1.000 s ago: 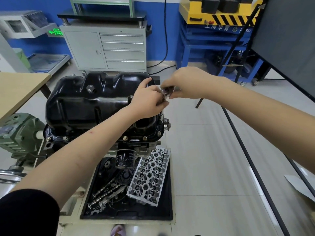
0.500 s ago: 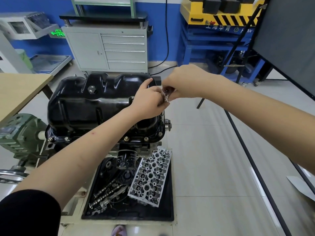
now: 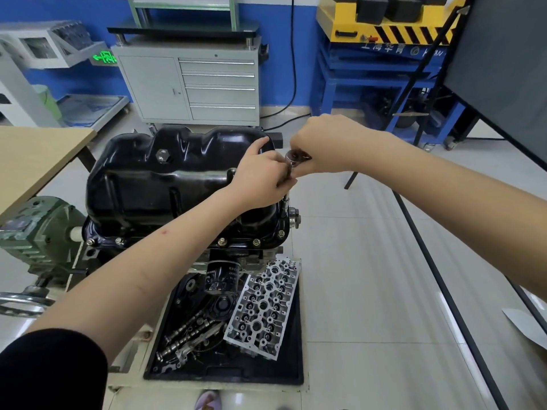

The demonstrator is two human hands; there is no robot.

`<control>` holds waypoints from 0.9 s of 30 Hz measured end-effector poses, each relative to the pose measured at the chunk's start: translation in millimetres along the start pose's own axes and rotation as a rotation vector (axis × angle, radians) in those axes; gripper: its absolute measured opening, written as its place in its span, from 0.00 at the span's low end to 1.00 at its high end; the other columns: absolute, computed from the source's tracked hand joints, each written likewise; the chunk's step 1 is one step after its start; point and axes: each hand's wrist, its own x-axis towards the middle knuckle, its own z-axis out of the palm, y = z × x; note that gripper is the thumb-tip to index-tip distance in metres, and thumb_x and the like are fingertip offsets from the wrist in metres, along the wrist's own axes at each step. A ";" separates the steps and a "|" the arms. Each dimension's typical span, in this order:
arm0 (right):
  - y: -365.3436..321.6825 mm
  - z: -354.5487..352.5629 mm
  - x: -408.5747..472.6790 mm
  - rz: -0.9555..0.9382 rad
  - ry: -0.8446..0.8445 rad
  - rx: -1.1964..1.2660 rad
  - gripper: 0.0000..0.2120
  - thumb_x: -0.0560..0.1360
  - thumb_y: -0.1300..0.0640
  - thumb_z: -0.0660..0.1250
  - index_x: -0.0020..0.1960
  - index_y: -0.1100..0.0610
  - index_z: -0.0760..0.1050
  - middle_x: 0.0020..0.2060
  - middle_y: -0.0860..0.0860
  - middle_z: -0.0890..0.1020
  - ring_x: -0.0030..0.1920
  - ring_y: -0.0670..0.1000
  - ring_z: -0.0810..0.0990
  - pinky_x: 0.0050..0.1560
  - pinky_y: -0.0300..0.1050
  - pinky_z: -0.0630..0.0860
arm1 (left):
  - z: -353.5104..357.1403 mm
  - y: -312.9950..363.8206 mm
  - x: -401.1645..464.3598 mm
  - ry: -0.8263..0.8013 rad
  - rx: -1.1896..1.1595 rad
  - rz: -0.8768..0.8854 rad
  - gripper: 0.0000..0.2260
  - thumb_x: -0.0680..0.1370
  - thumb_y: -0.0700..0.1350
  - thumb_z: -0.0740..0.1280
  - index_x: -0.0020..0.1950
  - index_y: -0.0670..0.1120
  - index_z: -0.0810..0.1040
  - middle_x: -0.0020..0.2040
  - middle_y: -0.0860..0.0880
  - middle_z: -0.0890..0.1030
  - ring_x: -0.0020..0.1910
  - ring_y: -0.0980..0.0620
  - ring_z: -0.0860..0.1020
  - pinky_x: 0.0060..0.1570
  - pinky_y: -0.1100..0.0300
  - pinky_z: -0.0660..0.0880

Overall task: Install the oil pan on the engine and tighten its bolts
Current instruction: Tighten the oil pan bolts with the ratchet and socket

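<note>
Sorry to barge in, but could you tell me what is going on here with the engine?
A person is fastening the black oil pan, which already sits on the engine with bolts along its near flange. Both hands meet at the pan's right edge: the right hand grips the head of a ratchet tool, and the left hand holds its shaft, which runs down toward the flange. Below, a tray holds a cylinder head and camshafts.
</note>
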 end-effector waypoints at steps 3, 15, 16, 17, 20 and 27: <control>-2.1 5.4 -1.3 0.106 -0.010 0.122 0.21 0.74 0.45 0.62 0.31 0.60 0.66 0.25 0.50 0.64 0.27 0.49 0.63 0.25 0.41 0.55 | 1.7 0.6 0.8 0.012 0.010 -0.005 0.13 0.77 0.47 0.63 0.42 0.41 0.83 0.48 0.47 0.83 0.58 0.51 0.76 0.71 0.54 0.46; -0.2 1.2 2.8 0.014 0.007 -0.028 0.18 0.74 0.44 0.62 0.49 0.58 0.75 0.31 0.50 0.68 0.36 0.53 0.70 0.31 0.42 0.63 | -0.3 1.6 0.1 0.001 0.020 -0.012 0.13 0.76 0.47 0.63 0.42 0.40 0.82 0.45 0.46 0.83 0.55 0.50 0.76 0.72 0.53 0.47; -1.8 2.4 2.5 0.058 0.002 0.024 0.20 0.73 0.41 0.62 0.46 0.59 0.75 0.29 0.49 0.66 0.32 0.51 0.68 0.28 0.41 0.60 | -0.2 2.7 -0.4 0.010 0.019 -0.010 0.12 0.77 0.47 0.63 0.44 0.40 0.82 0.44 0.47 0.83 0.55 0.49 0.76 0.72 0.52 0.47; -3.0 4.3 2.0 0.096 -0.001 0.073 0.21 0.73 0.41 0.61 0.43 0.60 0.75 0.28 0.49 0.66 0.30 0.50 0.66 0.27 0.40 0.58 | 0.3 3.2 -0.4 0.020 0.023 -0.005 0.12 0.77 0.47 0.63 0.44 0.41 0.82 0.43 0.46 0.83 0.55 0.49 0.76 0.71 0.52 0.48; -3.6 7.2 -1.1 0.104 0.001 0.086 0.17 0.74 0.43 0.61 0.47 0.57 0.74 0.30 0.49 0.66 0.33 0.52 0.68 0.28 0.42 0.58 | 1.0 3.1 1.7 0.026 0.025 -0.014 0.13 0.77 0.46 0.63 0.43 0.40 0.82 0.42 0.46 0.83 0.54 0.49 0.77 0.71 0.51 0.48; 4.9 6.2 0.2 -0.028 0.023 -0.008 0.15 0.75 0.45 0.62 0.50 0.57 0.74 0.34 0.49 0.71 0.40 0.53 0.70 0.34 0.43 0.64 | 0.1 1.0 1.1 -0.004 0.019 -0.013 0.13 0.76 0.46 0.64 0.42 0.39 0.82 0.44 0.45 0.83 0.55 0.49 0.76 0.72 0.51 0.47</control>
